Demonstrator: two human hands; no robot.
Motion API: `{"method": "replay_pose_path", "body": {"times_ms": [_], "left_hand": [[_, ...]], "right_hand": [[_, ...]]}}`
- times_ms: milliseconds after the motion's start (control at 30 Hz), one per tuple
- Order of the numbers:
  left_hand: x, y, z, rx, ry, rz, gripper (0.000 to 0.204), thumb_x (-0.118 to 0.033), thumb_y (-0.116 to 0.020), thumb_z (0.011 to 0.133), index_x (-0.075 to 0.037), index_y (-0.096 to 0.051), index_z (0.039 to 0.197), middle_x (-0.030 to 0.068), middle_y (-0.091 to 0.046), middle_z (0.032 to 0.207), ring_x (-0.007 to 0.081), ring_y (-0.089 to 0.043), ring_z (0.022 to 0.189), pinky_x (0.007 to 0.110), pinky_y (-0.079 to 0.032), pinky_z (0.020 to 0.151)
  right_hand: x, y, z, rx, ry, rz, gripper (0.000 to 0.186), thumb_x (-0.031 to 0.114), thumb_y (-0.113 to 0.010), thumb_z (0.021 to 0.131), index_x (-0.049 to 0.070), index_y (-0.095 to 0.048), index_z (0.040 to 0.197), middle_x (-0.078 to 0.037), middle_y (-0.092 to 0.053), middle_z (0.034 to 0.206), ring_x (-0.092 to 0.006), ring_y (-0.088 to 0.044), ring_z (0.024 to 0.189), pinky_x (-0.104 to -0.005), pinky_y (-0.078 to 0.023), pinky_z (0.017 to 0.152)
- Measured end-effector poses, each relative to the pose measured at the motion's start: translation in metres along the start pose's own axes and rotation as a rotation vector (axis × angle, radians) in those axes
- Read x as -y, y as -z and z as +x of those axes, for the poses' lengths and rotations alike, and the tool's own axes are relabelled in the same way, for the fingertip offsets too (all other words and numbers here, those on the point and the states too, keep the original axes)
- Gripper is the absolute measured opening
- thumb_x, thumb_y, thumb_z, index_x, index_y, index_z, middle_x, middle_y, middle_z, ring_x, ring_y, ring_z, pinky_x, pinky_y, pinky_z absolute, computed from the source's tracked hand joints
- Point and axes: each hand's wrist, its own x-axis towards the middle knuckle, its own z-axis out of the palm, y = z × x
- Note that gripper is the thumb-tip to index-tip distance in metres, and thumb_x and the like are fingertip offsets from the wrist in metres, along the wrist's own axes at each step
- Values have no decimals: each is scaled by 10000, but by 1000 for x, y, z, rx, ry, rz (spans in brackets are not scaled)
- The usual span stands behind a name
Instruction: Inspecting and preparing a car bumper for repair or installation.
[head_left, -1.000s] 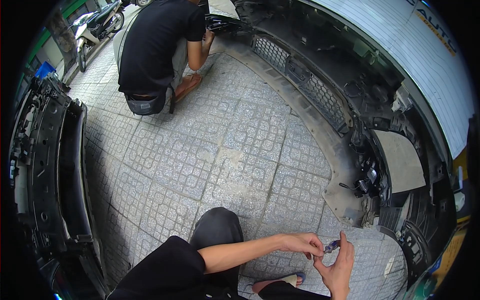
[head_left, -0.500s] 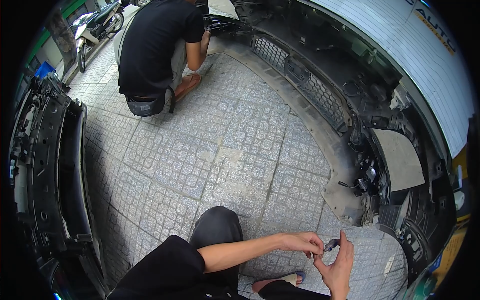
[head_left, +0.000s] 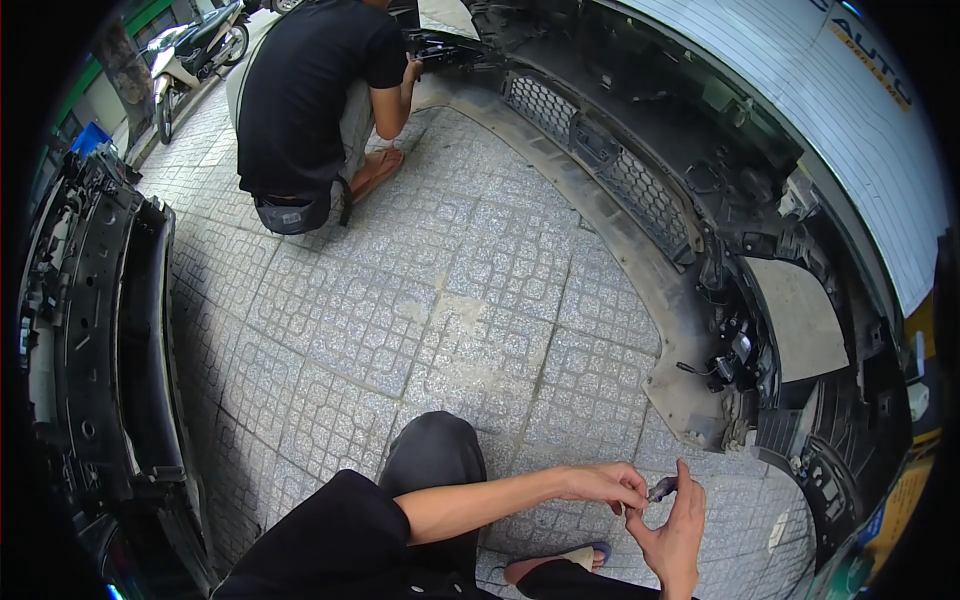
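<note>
Low on the right, my two hands meet over a small dark grey piece (head_left: 662, 489), too small for its kind to be told. My left hand (head_left: 608, 486) is closed in a pinch at the near end of this piece. Curled around its other side is my right hand (head_left: 672, 540), its fingers against the piece and its thumb up by the left fingertips. Just beyond the hands lies the end of a large black car bumper (head_left: 655, 255), inner side showing, with honeycomb grilles and a small black part with a cable (head_left: 722, 368).
Another person (head_left: 310, 100) in a black shirt squats at the bumper's far end. Along the left stands a second black car panel (head_left: 100, 330). Grey patterned paving (head_left: 470, 330) lies between them. A motorbike (head_left: 195, 65) is parked at the far left.
My hands stay almost in place; the small dark piece has turned slightly between the fingers. The other person has barely moved.
</note>
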Motion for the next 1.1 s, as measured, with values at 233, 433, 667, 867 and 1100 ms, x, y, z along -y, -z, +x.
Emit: {"method": "replay_pose_path", "body": {"times_ms": [233,433,667,867,1100], "left_hand": [[-1,2,-2,8,0,-35,192,-216,-618,934,-32,-659,971,11,-648,922,84,-604,865,250,-487,765],[2,3,1,-1,0,-2,197,-211,-607,935,-25,-654,981,11,-642,943,84,-591,890,253,-489,774],[4,4,2,8,4,18,197,-215,-611,936,-27,-661,965,3,-635,935,78,-577,882,246,-481,767],[3,3,2,8,-2,25,204,-214,-612,938,-22,-670,969,3,-645,935,80,-584,876,248,-480,766],[0,3,-1,11,-26,69,213,-218,-606,946,-16,-671,966,15,-660,946,84,-594,887,252,-480,772]], "right_hand": [[-1,1,1,-4,-11,2,915,192,-808,627,-42,-378,1401,-218,-506,1075,-385,-508,1005,-461,-428,897],[-3,0,0,-3,-4,5,917,182,-807,620,-50,-376,1396,-215,-510,1064,-384,-509,999,-460,-429,895],[-4,1,1,-5,0,9,915,181,-807,621,-56,-375,1393,-221,-510,1055,-385,-508,991,-461,-428,893],[-3,1,0,-3,-4,12,915,181,-809,624,-55,-375,1393,-220,-510,1047,-386,-509,984,-462,-429,887],[-3,-1,0,-13,6,12,915,186,-810,625,-50,-378,1396,-216,-510,1042,-385,-511,980,-459,-432,878]]}}
